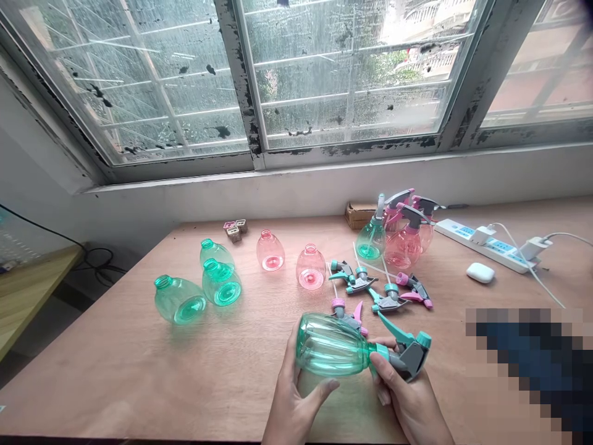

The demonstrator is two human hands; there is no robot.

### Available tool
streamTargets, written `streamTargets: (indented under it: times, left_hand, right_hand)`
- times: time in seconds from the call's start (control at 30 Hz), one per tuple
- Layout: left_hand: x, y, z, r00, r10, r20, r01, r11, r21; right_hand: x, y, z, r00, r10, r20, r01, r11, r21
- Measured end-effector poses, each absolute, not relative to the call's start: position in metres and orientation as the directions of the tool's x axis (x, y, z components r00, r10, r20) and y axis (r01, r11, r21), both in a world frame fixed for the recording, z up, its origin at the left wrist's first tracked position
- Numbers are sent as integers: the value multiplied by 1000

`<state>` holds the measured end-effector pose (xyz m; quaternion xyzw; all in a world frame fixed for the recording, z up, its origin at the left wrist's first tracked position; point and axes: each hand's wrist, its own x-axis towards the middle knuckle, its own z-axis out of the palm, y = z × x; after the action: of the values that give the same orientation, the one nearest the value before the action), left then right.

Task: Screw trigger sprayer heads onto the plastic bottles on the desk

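Observation:
A green see-through spray bottle (331,346) lies on its side in the air above the front of the table, its base to the left. My left hand (296,392) cups that base, the thumb standing a little off the wall. At the neck, my right hand (401,389) has its thumb and fingers round the teal collar (378,352) of the grey and teal trigger head (410,352). Just beyond the bottle lie several loose trigger heads, among them a pink and grey one (345,312) and a teal and grey one (390,300).
Three green bottles without heads (180,301) stand at left, two pink ones (311,269) mid-table. Bottles with heads (403,244) stand at the back right near a cardboard box (360,215). A power strip (486,244), white earbud case (480,272) and small blocks (234,233) are also there.

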<state>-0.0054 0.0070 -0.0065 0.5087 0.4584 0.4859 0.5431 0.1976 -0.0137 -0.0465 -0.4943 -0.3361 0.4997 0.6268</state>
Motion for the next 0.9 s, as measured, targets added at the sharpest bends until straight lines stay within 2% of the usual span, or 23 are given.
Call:
streamTargets:
  times: [0.23,0.33,0.6,0.73,0.9]
  left_hand:
    - [-7,7,-2,126,991,-48,-99,60,993]
    - [-8,9,-2,130,991,-39,-52,46,998]
    - [-4,5,-9,70,997,-16,-90,22,996]
    - [-6,4,-4,123,992,-31,-140,48,989]
    - [-6,6,-1,98,994,-43,-72,50,996]
  right_hand:
    - [197,-13,-44,254,966,-51,-263,19,-965]
    - [197,-12,-45,273,961,-52,-278,27,-960]
    - [196,-10,-43,267,962,-59,-314,29,-949]
    - [195,-9,-41,265,962,-63,-295,19,-955]
    - [196,-11,-42,276,959,-61,-304,27,-952]
